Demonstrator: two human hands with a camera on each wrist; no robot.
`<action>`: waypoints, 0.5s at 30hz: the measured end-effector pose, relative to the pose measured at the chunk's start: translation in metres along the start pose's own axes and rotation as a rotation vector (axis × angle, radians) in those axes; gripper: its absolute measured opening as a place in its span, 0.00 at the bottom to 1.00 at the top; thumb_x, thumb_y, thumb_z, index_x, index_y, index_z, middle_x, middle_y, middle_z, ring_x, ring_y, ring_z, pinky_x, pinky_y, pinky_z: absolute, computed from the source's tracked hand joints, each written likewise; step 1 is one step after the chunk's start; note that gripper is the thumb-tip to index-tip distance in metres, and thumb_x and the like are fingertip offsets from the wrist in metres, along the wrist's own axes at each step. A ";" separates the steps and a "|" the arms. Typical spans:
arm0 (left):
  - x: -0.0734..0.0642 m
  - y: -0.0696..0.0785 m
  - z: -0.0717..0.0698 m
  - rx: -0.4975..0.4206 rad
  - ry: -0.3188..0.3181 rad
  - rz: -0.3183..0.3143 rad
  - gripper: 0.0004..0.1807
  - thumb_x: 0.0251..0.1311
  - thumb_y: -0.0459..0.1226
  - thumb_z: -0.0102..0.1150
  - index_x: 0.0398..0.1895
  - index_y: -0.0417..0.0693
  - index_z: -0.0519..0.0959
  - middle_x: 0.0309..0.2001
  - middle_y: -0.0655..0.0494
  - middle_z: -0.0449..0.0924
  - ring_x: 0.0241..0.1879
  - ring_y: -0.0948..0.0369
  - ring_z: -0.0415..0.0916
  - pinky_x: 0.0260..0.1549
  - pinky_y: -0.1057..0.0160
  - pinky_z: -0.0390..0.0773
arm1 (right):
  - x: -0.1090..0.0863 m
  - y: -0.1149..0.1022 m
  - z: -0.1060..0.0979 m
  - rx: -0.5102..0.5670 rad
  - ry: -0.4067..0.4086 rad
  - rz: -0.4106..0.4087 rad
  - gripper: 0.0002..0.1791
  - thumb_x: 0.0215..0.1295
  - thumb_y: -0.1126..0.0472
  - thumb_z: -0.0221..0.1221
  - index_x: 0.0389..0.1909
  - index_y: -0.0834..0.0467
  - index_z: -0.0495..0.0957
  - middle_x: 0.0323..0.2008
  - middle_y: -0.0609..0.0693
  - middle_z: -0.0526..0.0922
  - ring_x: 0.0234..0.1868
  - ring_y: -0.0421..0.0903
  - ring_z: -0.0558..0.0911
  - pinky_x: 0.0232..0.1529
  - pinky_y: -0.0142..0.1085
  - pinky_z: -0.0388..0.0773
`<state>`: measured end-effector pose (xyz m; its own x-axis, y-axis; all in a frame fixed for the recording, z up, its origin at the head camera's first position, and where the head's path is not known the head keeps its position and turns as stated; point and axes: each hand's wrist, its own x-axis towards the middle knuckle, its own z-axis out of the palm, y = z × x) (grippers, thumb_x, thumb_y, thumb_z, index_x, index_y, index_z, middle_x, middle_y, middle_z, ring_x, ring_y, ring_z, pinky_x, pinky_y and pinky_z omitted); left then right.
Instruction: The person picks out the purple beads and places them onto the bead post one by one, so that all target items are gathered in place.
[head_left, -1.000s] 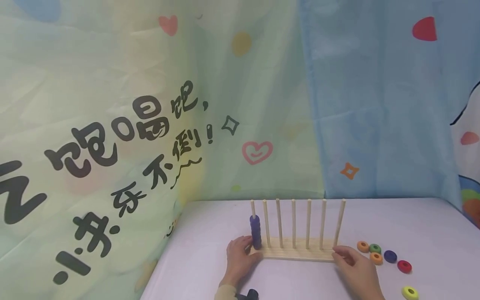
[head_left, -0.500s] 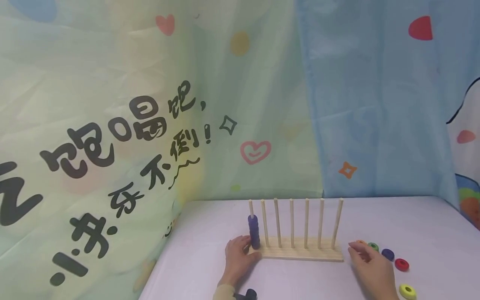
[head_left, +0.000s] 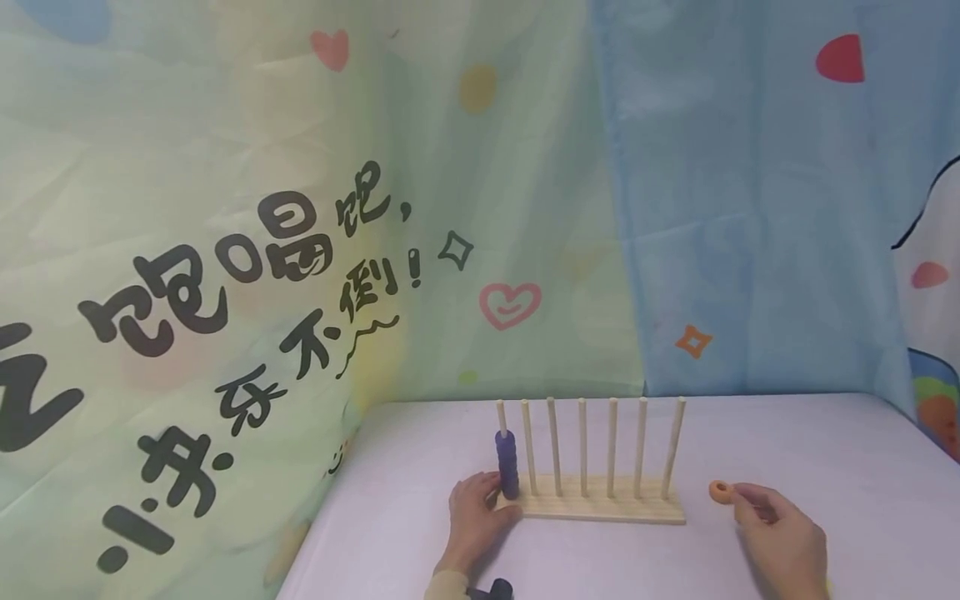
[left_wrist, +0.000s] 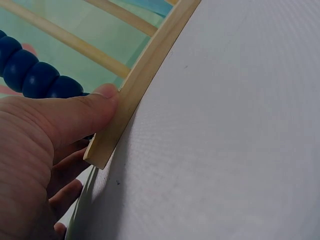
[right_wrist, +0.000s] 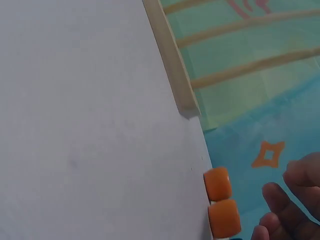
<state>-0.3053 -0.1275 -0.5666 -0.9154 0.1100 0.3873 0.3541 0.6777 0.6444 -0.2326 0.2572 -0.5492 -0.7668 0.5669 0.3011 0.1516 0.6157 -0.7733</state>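
Observation:
My left hand point(head_left: 476, 517) grips the left end of a wooden peg rack point(head_left: 600, 507). In the left wrist view, the thumb lies on the front of the base point(left_wrist: 140, 75), with fingers behind it. A stack of dark blue rings point(head_left: 507, 467) fills most of the leftmost peg; the other pegs are bare. Right of the rack, my right hand point(head_left: 783, 537) hovers beside an orange ring point(head_left: 721, 492). In the right wrist view, its fingers point(right_wrist: 277, 197) are loosely bent, apart from two orange rings, the upper ring point(right_wrist: 218, 184) and lower ring point(right_wrist: 224, 219).
Everything stands on a white table point(head_left: 600, 558). A printed cloth point(head_left: 525, 208) hangs behind and at the left. A black device point(head_left: 501, 589) sits at the left wrist. My right hand hides the other loose rings in the head view, save for a sliver of yellow.
My right hand has moved right, from the rack's right end past the nearest orange ring, and now covers the other loose rings. My left hand has stayed on the rack.

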 end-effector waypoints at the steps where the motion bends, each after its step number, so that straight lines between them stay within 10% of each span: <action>1: 0.000 0.000 0.000 0.001 -0.001 0.000 0.29 0.43 0.44 0.74 0.50 0.40 0.82 0.51 0.48 0.83 0.57 0.45 0.72 0.65 0.36 0.56 | 0.001 0.001 -0.001 -0.012 -0.006 0.024 0.12 0.63 0.56 0.63 0.43 0.57 0.84 0.32 0.55 0.88 0.22 0.19 0.68 0.26 0.22 0.65; 15: 0.001 -0.003 0.002 0.012 -0.008 0.003 0.30 0.43 0.44 0.73 0.51 0.39 0.81 0.52 0.46 0.82 0.58 0.45 0.72 0.66 0.37 0.56 | 0.016 0.018 -0.009 -0.080 -0.005 0.214 0.19 0.67 0.62 0.55 0.57 0.63 0.76 0.50 0.63 0.82 0.42 0.56 0.79 0.31 0.34 0.67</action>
<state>-0.3081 -0.1278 -0.5698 -0.9159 0.1177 0.3836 0.3543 0.6862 0.6353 -0.2361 0.2825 -0.5535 -0.7151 0.6865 0.1316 0.3603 0.5234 -0.7722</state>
